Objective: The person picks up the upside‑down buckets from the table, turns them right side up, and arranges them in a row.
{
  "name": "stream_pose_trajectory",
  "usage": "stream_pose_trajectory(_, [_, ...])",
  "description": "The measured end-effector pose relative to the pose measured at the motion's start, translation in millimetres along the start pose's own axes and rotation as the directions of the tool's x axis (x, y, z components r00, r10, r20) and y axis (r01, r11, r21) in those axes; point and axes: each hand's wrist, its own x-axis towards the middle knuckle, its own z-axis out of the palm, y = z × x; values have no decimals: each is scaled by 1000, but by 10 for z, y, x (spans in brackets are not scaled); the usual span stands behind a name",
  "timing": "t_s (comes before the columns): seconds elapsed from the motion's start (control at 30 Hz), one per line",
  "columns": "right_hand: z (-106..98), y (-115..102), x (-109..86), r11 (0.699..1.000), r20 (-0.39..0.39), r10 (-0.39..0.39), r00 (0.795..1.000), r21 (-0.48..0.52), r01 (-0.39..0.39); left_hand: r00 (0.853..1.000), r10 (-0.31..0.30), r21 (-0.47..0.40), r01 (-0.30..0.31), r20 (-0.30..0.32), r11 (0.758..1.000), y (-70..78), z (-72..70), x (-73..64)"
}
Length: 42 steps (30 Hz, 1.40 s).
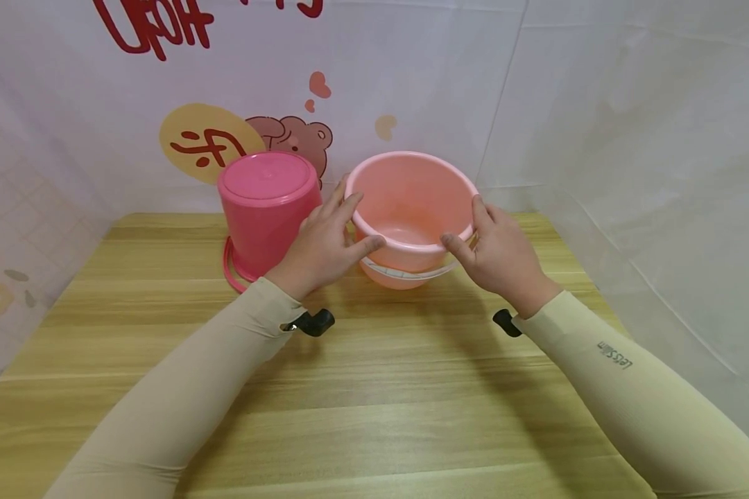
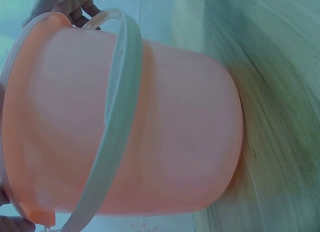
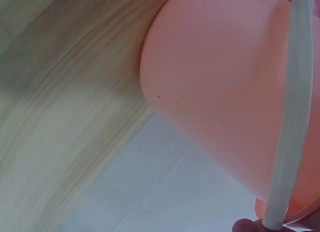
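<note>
A light pink plastic bucket (image 1: 399, 258) stands upright at the back of the wooden table, its mouth facing up. Its white handle (image 1: 406, 275) hangs down across the front. My left hand (image 1: 321, 242) grips the left part of the rim, thumb at the front edge. On the opposite side, my right hand (image 1: 502, 253) holds the rim between thumb and fingers. The left wrist view shows the bucket's wall (image 2: 175, 122) with its base at the tabletop. Close by my left hand, a darker pink bucket (image 1: 256, 235) stands upside down, its handle (image 1: 227, 267) low at the left.
The wooden table (image 1: 374, 416) reaches toward me, with its back edge against a printed white cloth (image 1: 412, 69). More pale cloth (image 1: 661, 208) hangs along the right side. Black wrist straps or mounts (image 1: 315, 323) show beneath the sleeves.
</note>
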Motion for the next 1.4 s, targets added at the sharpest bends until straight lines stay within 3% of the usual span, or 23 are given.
stream_pose_trajectory(0.57, [-36,12,24,999,52,26,998,31,-27,1000,6,-15,-6,-11,1000,21,11,-7])
stream_pose_trajectory(1.4, [-7,0,15,997,45,39,998,63,-41,1000,15,-36,-16,-21,999,-2,31,-31])
